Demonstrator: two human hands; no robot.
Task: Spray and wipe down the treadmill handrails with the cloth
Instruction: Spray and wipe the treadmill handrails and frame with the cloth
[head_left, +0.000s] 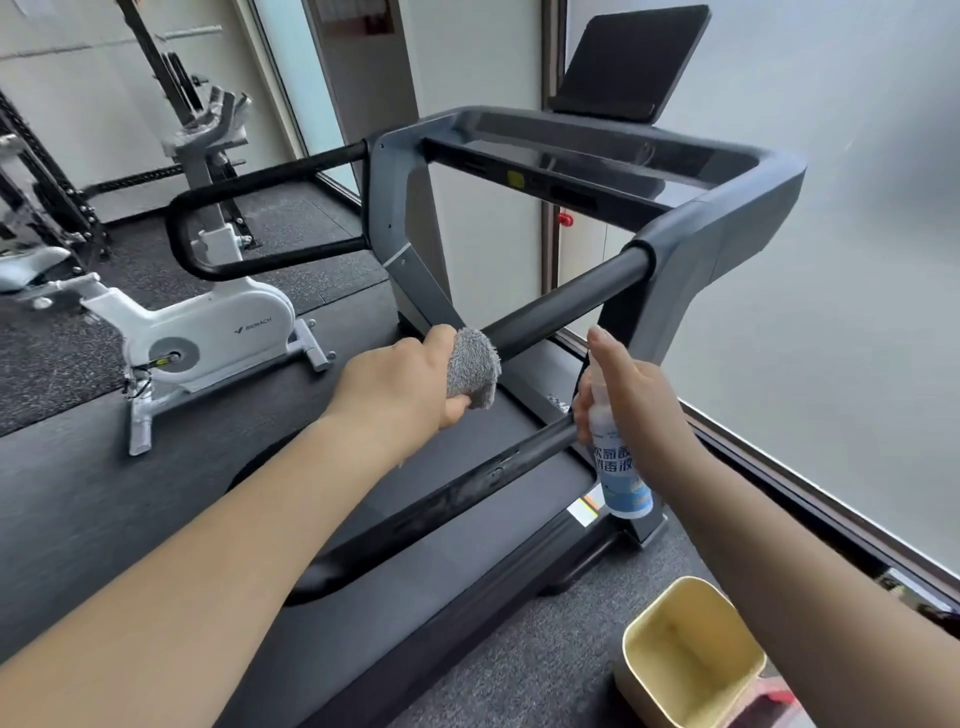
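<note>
Handrails of a dark treadmill (727, 218), round black bars, matte and padded-looking: the right-side loop (566, 304) nearest, its upper bar running from the grey upright down toward the left hand (400, 382), its lower bar (447, 499) smeared and scuffed-looking below; the left-side loop (218, 208) well apart across the belt. Left hand closed tight around a grey cloth (472, 371), fluffy and bunched, pressed onto the lower end of the upper bar. Right hand (639, 405) wrapped around a spray bottle (621, 467), forefinger raised straight over the top, bottle upright just beside the lower bar. Bottle white above, blue toward the base, with large blue Chinese characters, not fully legible. Black screen (631, 62) tilted atop the console, a small yellow sticker on the crossbar beneath. White exercise bike (208, 332) beyond the belt, small dark logo on its housing, too blurred to read. Pale yellow plastic bin (691, 649), rounded and open-topped, on the speckled rubber floor at lower right.
</note>
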